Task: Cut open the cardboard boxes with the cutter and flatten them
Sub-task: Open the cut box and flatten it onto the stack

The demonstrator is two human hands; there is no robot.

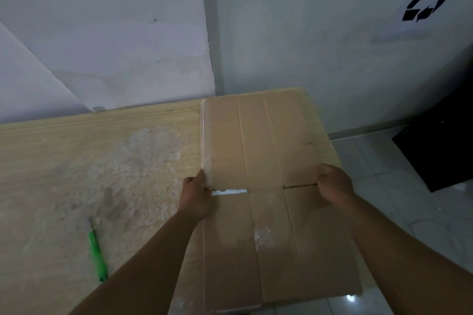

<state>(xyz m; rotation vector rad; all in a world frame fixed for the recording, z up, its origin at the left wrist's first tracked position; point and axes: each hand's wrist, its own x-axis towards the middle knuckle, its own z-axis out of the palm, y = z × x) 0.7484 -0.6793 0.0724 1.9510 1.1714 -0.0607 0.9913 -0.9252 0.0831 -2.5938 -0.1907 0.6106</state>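
On the left of the surface (76, 156) our green cutter (97, 254) lies idle. Our left hand (195, 197) pinches the left edge of 1 cardboard box (256, 140), already slit and lying nearly flat at the surface's right end, creased, with tape scraps (262, 234) clinging. The fingers of our right hand (332, 184) curl round its right edge. Only pressing flat seems left.

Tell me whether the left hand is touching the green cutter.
Apart: head view shows the cutter lying alone on the table; left hand grips the cardboard.
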